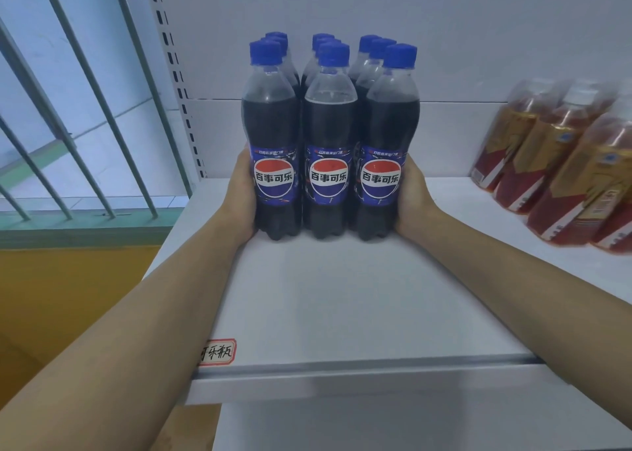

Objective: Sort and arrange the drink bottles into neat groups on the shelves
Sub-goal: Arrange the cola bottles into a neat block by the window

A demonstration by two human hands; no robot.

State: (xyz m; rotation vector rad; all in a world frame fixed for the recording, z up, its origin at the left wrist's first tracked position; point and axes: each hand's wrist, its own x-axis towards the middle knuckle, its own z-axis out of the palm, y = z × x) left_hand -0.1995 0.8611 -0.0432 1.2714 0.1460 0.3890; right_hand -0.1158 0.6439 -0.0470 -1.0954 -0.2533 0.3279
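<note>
1. Cola bottles (329,149) stand upright in three rows on the white shelf (342,296).
2. Left hand (239,197) and right hand (415,201) press the block's sides; fingers hidden behind bottles.
3. Tea bottles (554,163) stand to the right.

Both forearms reach forward, converging toward the middle of the shelf, well back from its front edge. Left hand (239,194) upright, palm facing inward, flat against the left side of the cola bottles (330,149). Right hand (415,197) mirrors it on the right side. Fingers mostly hidden behind the bottles; curl can't be judged.
</note>
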